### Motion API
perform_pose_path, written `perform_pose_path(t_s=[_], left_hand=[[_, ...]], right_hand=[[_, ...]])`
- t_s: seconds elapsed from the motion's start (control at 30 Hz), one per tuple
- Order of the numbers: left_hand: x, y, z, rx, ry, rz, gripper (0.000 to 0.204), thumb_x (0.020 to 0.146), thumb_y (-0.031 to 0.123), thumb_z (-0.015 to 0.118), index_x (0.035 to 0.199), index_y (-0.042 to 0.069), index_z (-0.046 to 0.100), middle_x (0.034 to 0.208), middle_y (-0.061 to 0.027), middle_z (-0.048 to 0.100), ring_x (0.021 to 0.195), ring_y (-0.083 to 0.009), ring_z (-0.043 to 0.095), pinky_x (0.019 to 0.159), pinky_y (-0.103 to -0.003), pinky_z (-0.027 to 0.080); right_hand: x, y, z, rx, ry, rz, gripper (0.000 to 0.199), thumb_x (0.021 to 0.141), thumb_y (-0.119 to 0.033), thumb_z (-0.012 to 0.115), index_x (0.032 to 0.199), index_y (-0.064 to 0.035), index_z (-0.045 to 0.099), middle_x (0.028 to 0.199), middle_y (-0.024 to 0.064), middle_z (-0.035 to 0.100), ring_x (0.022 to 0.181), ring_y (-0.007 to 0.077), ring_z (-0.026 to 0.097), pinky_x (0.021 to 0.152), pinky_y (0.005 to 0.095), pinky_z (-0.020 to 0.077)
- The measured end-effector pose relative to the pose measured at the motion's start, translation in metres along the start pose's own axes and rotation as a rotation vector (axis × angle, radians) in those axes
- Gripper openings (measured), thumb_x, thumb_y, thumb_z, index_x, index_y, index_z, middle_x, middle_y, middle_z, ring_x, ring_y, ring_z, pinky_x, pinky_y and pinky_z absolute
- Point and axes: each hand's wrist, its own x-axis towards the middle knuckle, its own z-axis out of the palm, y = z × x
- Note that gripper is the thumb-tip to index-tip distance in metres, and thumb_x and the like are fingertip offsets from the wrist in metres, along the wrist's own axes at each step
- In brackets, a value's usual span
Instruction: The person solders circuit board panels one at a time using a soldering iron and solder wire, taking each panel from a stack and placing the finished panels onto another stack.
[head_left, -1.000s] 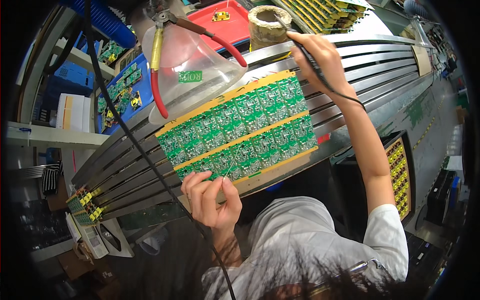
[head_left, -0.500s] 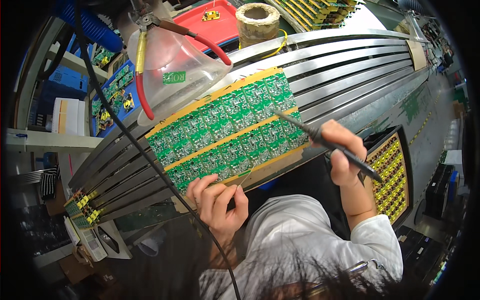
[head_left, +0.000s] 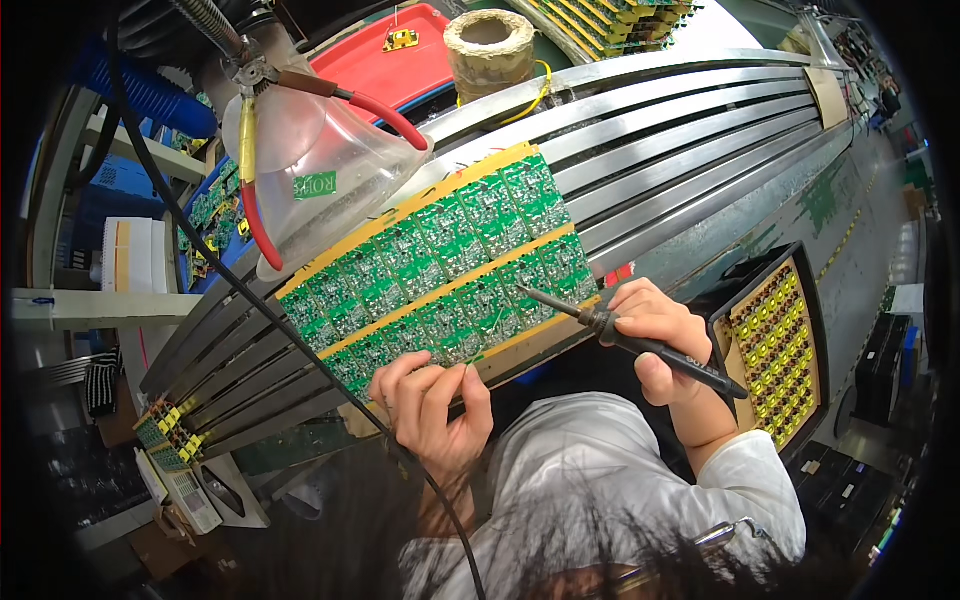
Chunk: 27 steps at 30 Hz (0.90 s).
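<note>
A green circuit board panel (head_left: 425,265) with yellow-brown strips lies across the metal rails, its surface full of solder joints. At its near edge my left hand (head_left: 432,408) is closed, thumb and fingers pinching a thin strand of solder wire (head_left: 490,338) that reaches over the board. My right hand (head_left: 662,328) is wrapped round the black handle of a soldering iron (head_left: 640,345). The iron's thin tip points left over the lower row of boards; whether it touches a joint I cannot tell.
A clear plastic fume hood (head_left: 335,165) with a red-sleeved clamp (head_left: 262,225) stands at the board's far left. A black cable (head_left: 270,300) crosses in front. Behind are a red tray (head_left: 425,60) and a roll (head_left: 490,60). To the right is a box of yellow components (head_left: 778,350).
The soldering iron's tip has moved left and nearer, from the middle strip to the lower row. My left hand stays pinched at the near edge. The view has shifted slightly.
</note>
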Motion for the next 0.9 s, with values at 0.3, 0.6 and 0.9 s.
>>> perform_pose_path(t_s=[0.3,0.6,0.9], left_hand=[[0.01,0.007,0.008,0.034,-0.015,0.018,0.013,0.079,0.0,0.07,0.088,0.007,0.066,0.086,-0.0035,0.062,0.092,-0.027,0.061,0.088,-0.042,0.047],[0.014,0.013,0.021,0.03,-0.072,0.061,0.023,0.074,0.002,0.074,0.093,0.011,0.067,0.093,-0.0001,0.062,0.096,-0.0246,0.062,0.092,-0.043,0.043],[0.022,0.029,0.022,-0.023,-0.111,0.059,0.014,0.075,0.003,0.07,0.084,0.01,0.064,0.085,-0.0022,0.061,0.093,-0.0274,0.062,0.091,-0.044,0.045]], right_hand=[[-0.002,0.009,-0.004,0.008,0.088,-0.011,0.03,0.09,-0.016,0.056,0.112,0.0018,0.067,0.084,0.0148,0.071,0.073,0.0266,0.061,0.083,0.0442,0.0515],[-0.01,0.007,-0.018,0.012,0.153,-0.013,0.031,0.09,-0.016,0.056,0.113,0.0012,0.067,0.084,0.0139,0.071,0.074,0.0261,0.061,0.08,0.0429,0.0514],[-0.019,0.008,-0.027,-0.006,0.19,-0.001,0.031,0.092,-0.019,0.055,0.114,0.0,0.066,0.084,0.0138,0.071,0.073,0.0253,0.061,0.078,0.0418,0.0508]])
